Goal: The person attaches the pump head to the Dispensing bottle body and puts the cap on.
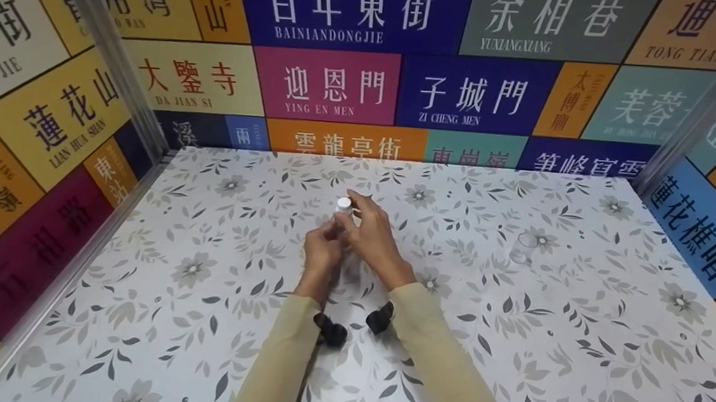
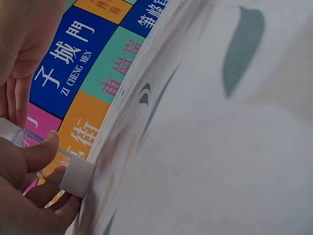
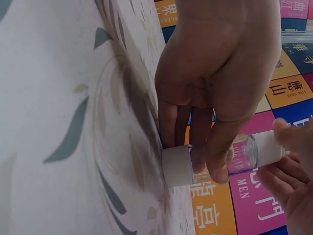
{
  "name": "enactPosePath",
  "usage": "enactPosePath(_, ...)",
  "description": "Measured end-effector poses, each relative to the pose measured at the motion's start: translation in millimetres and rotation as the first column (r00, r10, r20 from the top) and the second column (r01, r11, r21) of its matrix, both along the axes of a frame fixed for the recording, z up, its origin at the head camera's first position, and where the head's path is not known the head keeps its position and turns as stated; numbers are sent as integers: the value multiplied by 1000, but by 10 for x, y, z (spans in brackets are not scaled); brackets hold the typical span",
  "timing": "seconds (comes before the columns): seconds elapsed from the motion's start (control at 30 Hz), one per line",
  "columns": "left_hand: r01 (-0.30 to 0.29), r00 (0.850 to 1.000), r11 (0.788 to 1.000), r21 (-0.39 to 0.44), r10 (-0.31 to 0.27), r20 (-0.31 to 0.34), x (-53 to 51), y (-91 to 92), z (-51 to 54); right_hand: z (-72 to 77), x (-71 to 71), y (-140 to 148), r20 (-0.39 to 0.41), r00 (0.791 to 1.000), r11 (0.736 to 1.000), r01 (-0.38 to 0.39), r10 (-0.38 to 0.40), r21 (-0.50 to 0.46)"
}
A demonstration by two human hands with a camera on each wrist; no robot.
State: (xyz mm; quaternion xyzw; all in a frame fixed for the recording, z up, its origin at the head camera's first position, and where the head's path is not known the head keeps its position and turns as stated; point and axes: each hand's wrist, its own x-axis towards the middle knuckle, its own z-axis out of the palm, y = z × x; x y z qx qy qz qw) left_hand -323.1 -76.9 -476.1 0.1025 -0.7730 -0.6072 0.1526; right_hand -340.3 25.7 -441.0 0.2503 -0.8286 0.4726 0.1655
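A small clear bottle (image 3: pixel 239 155) stands upright on the floral tabletop, its lower end a white cap-like piece (image 2: pixel 78 176). At its upper end is a white cap (image 1: pixel 344 203). My left hand (image 1: pixel 323 247) grips the see-through body low down, thumb on one side and fingers on the other. From the right, my right hand (image 1: pixel 375 237) reaches over and pinches the upper cap between thumb and fingers. Both hands are close together, and the right partly covers the bottle in the head view.
A clear, empty-looking cup or jar (image 1: pixel 523 248) sits on the table (image 1: pixel 244 345) to the right. Panels with street names (image 1: pixel 326 83) wall the back and sides. Black wrist cameras (image 1: pixel 331 332) sit at both sleeves.
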Motion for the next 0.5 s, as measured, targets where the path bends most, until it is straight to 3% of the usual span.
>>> enactPosePath(0.3,-8,1000,1000,-16,8,8,13,-4,7,-12,1,-17,51,998,1000,21,-21,6)
enactPosePath(0.5,-6,1000,1000,1,6,10,17,-3,15,-36,-6,-15,-14,999,999,44,-43,15)
